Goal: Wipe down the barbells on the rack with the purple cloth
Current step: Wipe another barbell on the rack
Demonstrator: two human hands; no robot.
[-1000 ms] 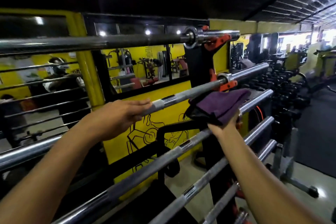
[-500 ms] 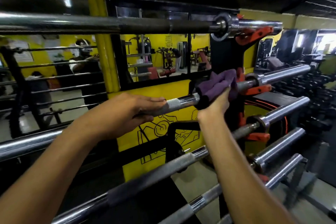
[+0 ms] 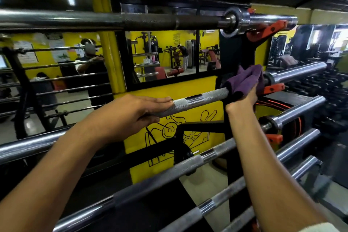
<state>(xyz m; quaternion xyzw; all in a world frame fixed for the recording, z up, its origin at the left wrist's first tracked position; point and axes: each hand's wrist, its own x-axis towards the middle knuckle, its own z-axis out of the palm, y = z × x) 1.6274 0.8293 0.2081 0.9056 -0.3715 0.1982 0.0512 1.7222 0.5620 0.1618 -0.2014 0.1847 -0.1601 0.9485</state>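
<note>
Now, at the left, the left hand (image 3: 130,115) lies on the second chrome barbell from the top (image 3: 205,97), at its rough knurled part. The fingers are stretched along the top of the bar and the thumb comes under it, so the hand holds the shaft between them. More to the right, on the same bar, the right hand (image 3: 243,98) grips the folded purple cloth (image 3: 244,80) — the cloth is wrapped over the shaft just beside the collar of the sleeve, and the fingers are hidden under the fabric. Behind the cloth stands the black upright of the rack (image 3: 237,52) with orange plastic hooks (image 3: 273,87) that carry the bars. Above both hands the top dark barbell (image 3: 150,19) crosses the whole view. Below the arms lie three more chrome bars, one under another — the nearest to the hands is the third chrome barbell (image 3: 188,165). Behind the rack there is a yellow wall with a mirror (image 3: 169,56).
</note>
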